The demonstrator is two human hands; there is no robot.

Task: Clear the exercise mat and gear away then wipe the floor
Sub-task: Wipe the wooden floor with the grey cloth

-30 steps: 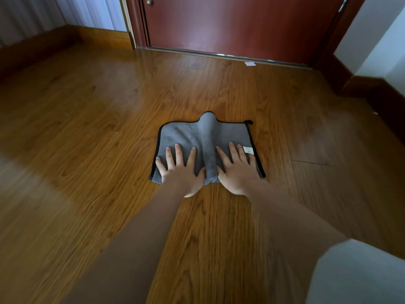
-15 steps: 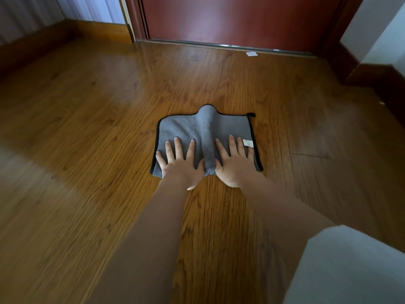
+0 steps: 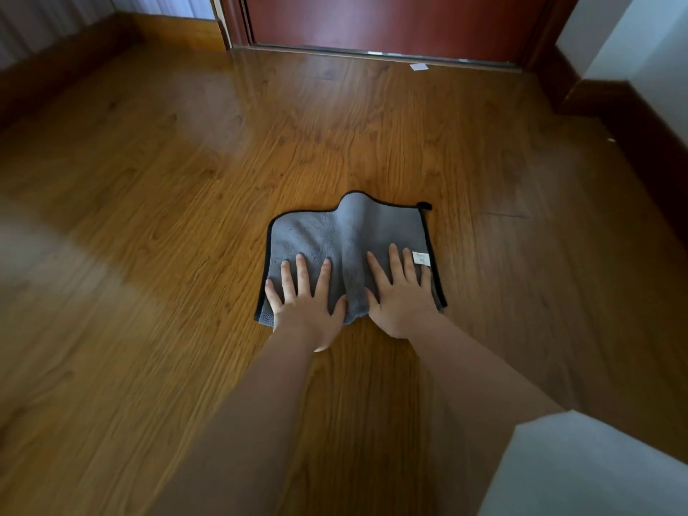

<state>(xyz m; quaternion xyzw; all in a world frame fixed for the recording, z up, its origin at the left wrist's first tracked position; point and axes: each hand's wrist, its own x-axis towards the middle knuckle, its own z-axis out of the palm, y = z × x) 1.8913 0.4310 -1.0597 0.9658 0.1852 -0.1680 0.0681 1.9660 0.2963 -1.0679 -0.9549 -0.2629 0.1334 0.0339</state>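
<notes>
Floor [image 3: 156,225] under grey cloth [image 3: 346,236] (ridged), left hand [image 3: 309,307], right hand [image 3: 402,299] flat, grips unclenched.

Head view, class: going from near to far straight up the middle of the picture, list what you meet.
Hands, left and right → grey cloth → bare wood floor → white scrap → red door.

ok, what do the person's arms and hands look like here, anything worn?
Both forearms are bare to the frame edge. The left hand and right hand wear no gloves, and no rings or watch show. A white fabric piece at lower right may be clothing; I cannot tell.
</notes>
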